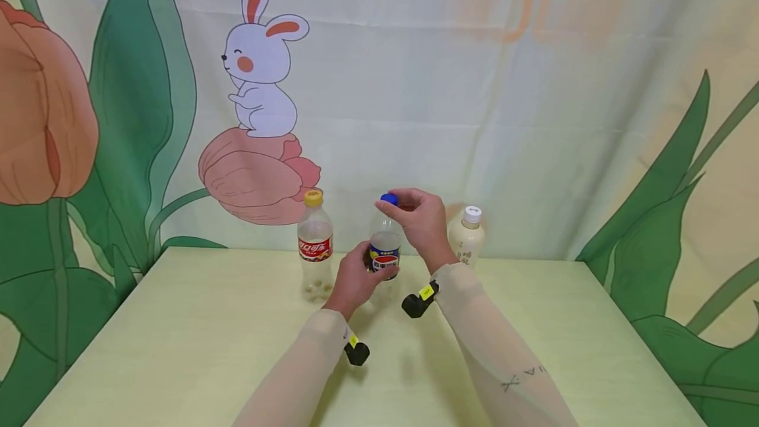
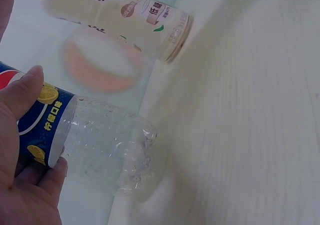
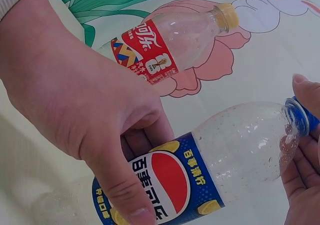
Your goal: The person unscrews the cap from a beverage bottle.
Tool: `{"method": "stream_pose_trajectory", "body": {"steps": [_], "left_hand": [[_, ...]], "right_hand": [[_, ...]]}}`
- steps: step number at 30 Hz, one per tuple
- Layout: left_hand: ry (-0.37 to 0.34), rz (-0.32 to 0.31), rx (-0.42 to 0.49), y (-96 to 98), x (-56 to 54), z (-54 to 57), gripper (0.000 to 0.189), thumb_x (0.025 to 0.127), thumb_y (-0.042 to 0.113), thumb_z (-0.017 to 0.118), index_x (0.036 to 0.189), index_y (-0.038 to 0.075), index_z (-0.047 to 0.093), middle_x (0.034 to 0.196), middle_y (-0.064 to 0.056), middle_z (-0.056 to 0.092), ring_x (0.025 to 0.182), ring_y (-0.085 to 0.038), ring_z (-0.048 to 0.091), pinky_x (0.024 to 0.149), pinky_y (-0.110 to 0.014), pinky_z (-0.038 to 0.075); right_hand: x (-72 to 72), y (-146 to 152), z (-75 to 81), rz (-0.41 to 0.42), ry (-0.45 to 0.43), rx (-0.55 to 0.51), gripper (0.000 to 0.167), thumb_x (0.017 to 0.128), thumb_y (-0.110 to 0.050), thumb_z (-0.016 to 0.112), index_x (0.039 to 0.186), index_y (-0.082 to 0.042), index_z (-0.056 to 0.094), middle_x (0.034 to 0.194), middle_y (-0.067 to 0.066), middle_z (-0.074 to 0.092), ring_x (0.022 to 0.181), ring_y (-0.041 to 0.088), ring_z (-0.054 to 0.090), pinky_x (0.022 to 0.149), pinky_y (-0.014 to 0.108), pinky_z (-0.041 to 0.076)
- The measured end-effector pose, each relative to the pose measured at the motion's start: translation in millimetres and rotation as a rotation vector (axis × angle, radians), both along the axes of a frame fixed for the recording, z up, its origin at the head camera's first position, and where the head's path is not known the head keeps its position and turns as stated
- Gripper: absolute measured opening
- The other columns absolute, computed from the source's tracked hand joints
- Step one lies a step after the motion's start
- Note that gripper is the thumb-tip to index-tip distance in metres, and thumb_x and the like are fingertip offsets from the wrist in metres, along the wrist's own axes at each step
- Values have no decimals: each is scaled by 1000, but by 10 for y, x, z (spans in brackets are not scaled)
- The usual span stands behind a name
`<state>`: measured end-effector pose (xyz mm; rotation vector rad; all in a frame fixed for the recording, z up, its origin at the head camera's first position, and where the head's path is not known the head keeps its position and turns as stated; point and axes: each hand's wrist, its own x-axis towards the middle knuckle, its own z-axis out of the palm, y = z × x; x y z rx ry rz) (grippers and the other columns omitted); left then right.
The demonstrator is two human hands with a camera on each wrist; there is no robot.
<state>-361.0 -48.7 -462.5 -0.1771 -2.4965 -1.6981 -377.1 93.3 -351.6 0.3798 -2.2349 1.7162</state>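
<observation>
A clear plastic soda bottle [image 1: 386, 240] with a blue label stands upright between my hands. My left hand [image 1: 358, 277] grips it around the label, thumb across the front. At the top, my right hand [image 1: 422, 221] pinches the blue cap [image 1: 389, 198] between thumb and fingers. The right wrist view shows the blue cap [image 3: 300, 116] on the bottle's neck, partly covered by the right hand [image 3: 306, 175]. No drink is visible in the bottle's clear lower part [image 2: 107, 145]. Whether its base touches the table cannot be told.
To the left stands a clear cola bottle [image 1: 315, 249] with a red label and yellow cap. A cream-coloured milk drink bottle [image 1: 466, 237] with a white cap is behind my right wrist. The pale table [image 1: 207, 348] ends at a printed curtain [image 1: 379, 84].
</observation>
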Motion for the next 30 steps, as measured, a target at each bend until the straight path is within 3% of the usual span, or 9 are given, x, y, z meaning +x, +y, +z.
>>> {"method": "stream_pose_trajectory", "body": {"steps": [9,30], "left_hand": [[2,-10,5,-2,58,56,71,86,32,84,146,14,51,141,-9,64,130,-29,62,110,-47,51],[-10,-64,23,-52,329,155,74,83,36,86,145,16,51,141,-7,63,131,-31,61,111,-51,50]], "right_hand": [[59,34,43,17,5,-2,41,82,-42,86,112,-15,78,100,3,77,93,19,72,88,33,62],[251,145,118,59,-5,18,46,80,-51,85,111,-18,76,104,2,77,97,20,71,91,39,60]]}}
